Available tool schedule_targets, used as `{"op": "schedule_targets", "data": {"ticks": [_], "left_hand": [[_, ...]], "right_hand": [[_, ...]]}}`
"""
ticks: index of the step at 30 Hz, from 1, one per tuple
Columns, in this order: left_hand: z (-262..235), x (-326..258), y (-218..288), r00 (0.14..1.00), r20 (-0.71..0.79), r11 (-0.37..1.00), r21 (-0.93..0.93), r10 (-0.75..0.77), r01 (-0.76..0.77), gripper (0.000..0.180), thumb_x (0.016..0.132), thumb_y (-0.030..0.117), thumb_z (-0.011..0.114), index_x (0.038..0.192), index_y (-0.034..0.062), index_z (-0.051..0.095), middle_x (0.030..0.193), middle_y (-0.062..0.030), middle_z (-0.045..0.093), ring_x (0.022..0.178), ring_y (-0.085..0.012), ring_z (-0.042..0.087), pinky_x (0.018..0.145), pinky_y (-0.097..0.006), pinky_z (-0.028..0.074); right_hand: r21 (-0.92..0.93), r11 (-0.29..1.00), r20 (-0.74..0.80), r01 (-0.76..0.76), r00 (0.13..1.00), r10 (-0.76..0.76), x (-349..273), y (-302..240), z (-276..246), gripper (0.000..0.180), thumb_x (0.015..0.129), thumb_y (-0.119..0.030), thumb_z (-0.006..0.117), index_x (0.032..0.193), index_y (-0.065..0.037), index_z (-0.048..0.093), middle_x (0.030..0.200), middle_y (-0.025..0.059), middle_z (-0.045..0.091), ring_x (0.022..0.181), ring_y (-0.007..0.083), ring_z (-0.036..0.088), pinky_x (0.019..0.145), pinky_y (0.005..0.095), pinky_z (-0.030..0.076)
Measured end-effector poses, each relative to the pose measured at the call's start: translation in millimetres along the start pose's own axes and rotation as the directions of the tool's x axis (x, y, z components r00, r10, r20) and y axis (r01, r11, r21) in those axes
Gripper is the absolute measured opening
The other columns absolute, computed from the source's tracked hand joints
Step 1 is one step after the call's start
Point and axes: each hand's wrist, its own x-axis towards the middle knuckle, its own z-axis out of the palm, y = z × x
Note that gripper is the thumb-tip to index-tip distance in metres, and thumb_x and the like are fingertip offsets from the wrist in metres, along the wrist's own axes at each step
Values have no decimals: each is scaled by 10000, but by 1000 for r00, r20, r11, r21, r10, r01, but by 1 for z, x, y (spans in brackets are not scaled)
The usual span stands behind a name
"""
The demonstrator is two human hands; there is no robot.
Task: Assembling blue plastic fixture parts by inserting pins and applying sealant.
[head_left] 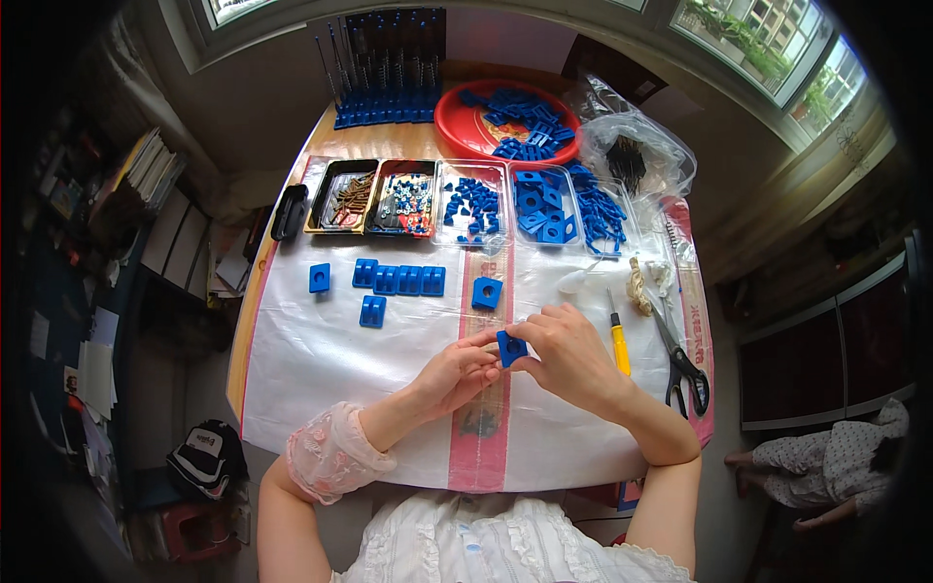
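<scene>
Between my hands is a blue plastic block (512, 349) with a round hole in its face. My right hand (575, 358) grips it between thumb and fingers from the right. The curled fingers of my left hand (457, 372) meet its left edge; whether they also pinch something small is hidden. Just beyond lies another blue block (487, 292) with a hole. To the left, a small row of blue slotted pieces (409, 281) sits on the white sheet, with one slotted piece (372, 311) nearer me and a single holed block (320, 278) apart from them.
Along the back stand a tray of brass-coloured screws (354, 198), a tray of small hardware (404, 199), clear trays of blue parts (472, 240) and a red basin (442, 131). A yellow screwdriver (620, 348) and black-handled scissors (689, 379) lie right. A person (821, 455) is at far right.
</scene>
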Motion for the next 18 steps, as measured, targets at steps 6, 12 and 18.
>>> {"op": "schedule_targets", "data": {"ticks": [6, 12, 18], "left_hand": [[3, -1, -2, 999, -44, 994, 103, 29, -25, 452, 887, 3, 529, 1338, -13, 490, 1070, -39, 599, 894, -62, 517, 786, -185, 444], [11, -3, -7, 987, -144, 975, 216, 74, -42, 355, 970, 107, 559, 1304, -12, 532, 1037, -7, 615, 872, -45, 532, 788, -192, 447], [6, -1, -10, 987, -139, 963, 265, 82, -42, 317, 993, 114, 535, 1295, 19, 559, 1021, 13, 623, 868, -31, 536, 754, -184, 436]], "right_hand": [[-7, 1000, 4, 2, 1000, -2, -1, -1, 1, 251, 725, -158, 774, 928, -56, 667, 813, 97, 661, 852, 257, 603, 779, 379, 426], [-30, 1000, 4, -4, 1000, 4, -2, -1, 2, 255, 721, -169, 783, 915, -54, 664, 820, 88, 663, 850, 258, 602, 774, 379, 422], [-35, 999, -12, 10, 1000, -10, -3, 0, 4, 258, 718, -163, 783, 917, -52, 661, 819, 84, 665, 849, 255, 602, 778, 377, 422]]}}
